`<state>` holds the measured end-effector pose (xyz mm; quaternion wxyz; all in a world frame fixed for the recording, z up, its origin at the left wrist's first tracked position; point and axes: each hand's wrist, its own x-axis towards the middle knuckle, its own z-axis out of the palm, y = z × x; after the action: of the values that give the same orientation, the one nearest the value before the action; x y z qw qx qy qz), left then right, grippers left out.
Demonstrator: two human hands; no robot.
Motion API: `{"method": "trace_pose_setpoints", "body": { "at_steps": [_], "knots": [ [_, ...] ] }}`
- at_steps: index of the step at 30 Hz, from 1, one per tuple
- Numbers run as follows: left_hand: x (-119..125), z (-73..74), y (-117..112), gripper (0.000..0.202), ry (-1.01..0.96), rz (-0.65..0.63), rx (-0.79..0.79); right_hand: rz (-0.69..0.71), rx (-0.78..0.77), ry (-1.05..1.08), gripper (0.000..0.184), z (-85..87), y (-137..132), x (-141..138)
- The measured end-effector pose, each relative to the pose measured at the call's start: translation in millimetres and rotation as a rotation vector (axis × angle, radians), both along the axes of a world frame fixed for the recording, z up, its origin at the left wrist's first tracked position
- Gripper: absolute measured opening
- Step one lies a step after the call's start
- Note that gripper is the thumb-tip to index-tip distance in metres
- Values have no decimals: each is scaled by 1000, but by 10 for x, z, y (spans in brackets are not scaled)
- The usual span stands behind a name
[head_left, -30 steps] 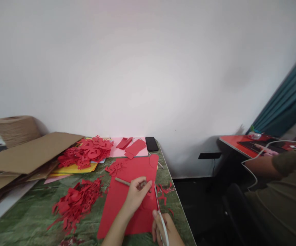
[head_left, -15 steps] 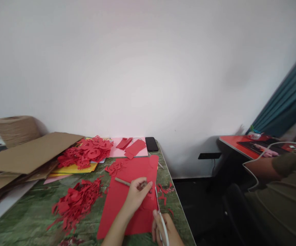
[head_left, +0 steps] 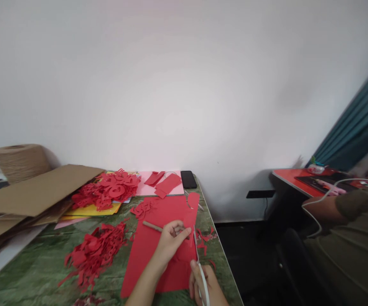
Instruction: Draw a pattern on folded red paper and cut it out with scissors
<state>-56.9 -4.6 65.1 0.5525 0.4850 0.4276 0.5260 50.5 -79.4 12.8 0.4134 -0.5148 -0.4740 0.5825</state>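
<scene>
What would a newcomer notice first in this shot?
The bright red paper sheet on the green-patterned table stands out first, with the left hand over it holding a tan stick. The right hand holds white-handled scissors along its right edge. To its left lies a heap of cut red paper shapes, and another heap sits farther back on yellow card.

Left hand [head_left: 171, 242] pinches, right hand [head_left: 207, 285] curls closed.
</scene>
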Motion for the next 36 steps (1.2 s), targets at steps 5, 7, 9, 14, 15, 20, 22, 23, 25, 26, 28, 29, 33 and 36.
{"method": "trace_pose_setpoints", "body": {
  "at_steps": [5,7,9,14,15,20,22,23,25,26,28,29,33,36],
  "knots": [
    [7,15,11,26,-71,65,-31,-36,-20,8,63,-2,-7,-14],
    [11,52,7,28,-84,73,-39,-29,-34,4,63,-3,-11,-14],
    [9,89,3,29,-90,92,-49,-16,-39,-20,63,-10,-14,-9],
    [-22,120,3,31,-48,131,-51,8,-31,-81,64,-65,-15,13],
    [-27,122,0,31,-34,127,-49,5,-31,-82,63,-75,-15,17],
    [-27,158,-30,30,-12,114,-56,-25,-31,-46,62,-55,-27,23],
    [-23,176,-38,29,-14,109,-62,-18,-35,-25,62,-24,-37,22],
    [-23,184,-39,29,-14,107,-64,-8,-33,-19,61,-10,-41,22],
    [-26,194,-38,28,-17,104,-62,22,-26,-19,62,9,-48,23],
    [-29,197,-36,27,-20,101,-60,37,-21,-24,62,12,-50,24],
    [-35,200,-34,27,-31,100,-58,54,-16,-41,63,10,-51,28],
    [-36,200,-33,27,-39,100,-61,55,-17,-49,63,7,-51,31],
    [-38,198,-28,28,-64,89,-83,58,-20,-80,63,6,-47,42],
    [-40,186,-20,29,-71,77,-92,75,-27,-87,63,17,-42,52]
  ]
}}
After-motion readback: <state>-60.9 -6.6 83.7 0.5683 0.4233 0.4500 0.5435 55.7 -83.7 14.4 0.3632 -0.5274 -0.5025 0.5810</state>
